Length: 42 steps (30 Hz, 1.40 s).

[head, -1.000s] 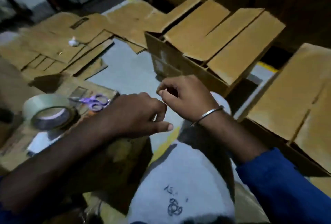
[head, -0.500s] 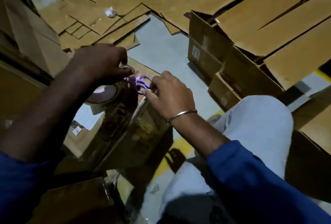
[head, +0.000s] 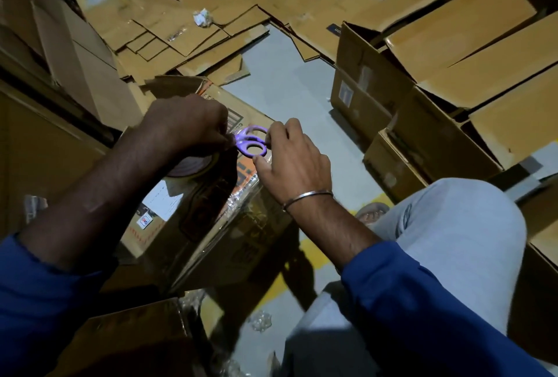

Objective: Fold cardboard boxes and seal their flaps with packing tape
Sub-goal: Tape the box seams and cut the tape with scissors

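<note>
Two hands were seen working over a sealed cardboard box (head: 193, 225) that lay tilted at the near left of the floor; the left hand (head: 184, 126) was curled over a roll of packing tape (head: 193, 167) resting on the box's top face, its fingertips apparently pinching something beside the roll, though what exactly could not be told; the right hand (head: 294, 159) was held with fingers spread and loosely bent at the purple scissors (head: 252, 142), thumb and forefinger touching the handle loops without yet being threaded through them. The box was judged light and stiff along its edges but easily dented on its faces; glossy tape already laid over its near face would be slippery, so a hold at the corners was judged best; the scissors were judged rigid and best taken by the loops. Several open cartons (head: 453, 74) were seen at the right, flaps raised; their interiors were too dark for any contents to be made out. Flattened cardboard sheets (head: 187, 23) were spread at the far side, with a crumpled white scrap (head: 201, 18) lying on them.
</note>
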Motion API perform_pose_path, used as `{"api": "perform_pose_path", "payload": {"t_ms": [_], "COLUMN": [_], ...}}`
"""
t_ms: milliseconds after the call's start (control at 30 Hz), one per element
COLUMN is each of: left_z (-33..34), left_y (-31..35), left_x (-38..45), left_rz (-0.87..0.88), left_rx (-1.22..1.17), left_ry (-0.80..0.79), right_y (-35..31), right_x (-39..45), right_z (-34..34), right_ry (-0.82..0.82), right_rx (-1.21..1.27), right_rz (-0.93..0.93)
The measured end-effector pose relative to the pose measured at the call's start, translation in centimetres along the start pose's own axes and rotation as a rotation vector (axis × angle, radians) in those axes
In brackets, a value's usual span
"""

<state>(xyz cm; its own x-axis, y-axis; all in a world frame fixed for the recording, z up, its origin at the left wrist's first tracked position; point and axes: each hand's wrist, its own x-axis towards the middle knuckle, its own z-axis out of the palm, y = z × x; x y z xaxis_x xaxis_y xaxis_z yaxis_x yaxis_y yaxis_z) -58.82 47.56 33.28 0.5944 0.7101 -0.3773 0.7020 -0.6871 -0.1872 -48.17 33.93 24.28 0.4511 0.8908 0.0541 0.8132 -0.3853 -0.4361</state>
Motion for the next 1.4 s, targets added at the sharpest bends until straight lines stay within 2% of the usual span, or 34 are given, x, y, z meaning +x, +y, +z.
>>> {"api": "perform_pose_path", "payload": {"t_ms": [300,733,933,1133,1333,1400], "left_z": [0.3,0.5,0.4,-0.9,-3.2,-3.7], "left_y": [-0.6,-0.3,0.0,4.6,14.4,18.5], "left_x": [-0.1,-0.1,-0.5,-0.7,0.6,1.2], "left_rz": [-0.026,-0.049,-0.028,0.038,0.266,0.348], "left_rx": [-0.123,-0.222,-0.41,-0.735,-0.99,-1.044], "left_ry": [0.044,0.078,0.17,0.342,0.478,0.48], "right_y": [-0.3,-1.2,-0.6,4.5,14.7,19.0], "right_x": [0.8,3.6,3.5,2.2,-0.3,-1.9], "right_z": [-0.2,-1.9,-3.1,-6.2,-12.2,-14.9], "right_ry": [-0.029,-0.129,0.003,0.122,0.135,0.111], "right_rx": [0.005,-0.159,-0.217,-0.234,-0.302,-0.233], "right_rz": [-0.017,-0.024,-0.114,-0.125,0.13,0.257]}}
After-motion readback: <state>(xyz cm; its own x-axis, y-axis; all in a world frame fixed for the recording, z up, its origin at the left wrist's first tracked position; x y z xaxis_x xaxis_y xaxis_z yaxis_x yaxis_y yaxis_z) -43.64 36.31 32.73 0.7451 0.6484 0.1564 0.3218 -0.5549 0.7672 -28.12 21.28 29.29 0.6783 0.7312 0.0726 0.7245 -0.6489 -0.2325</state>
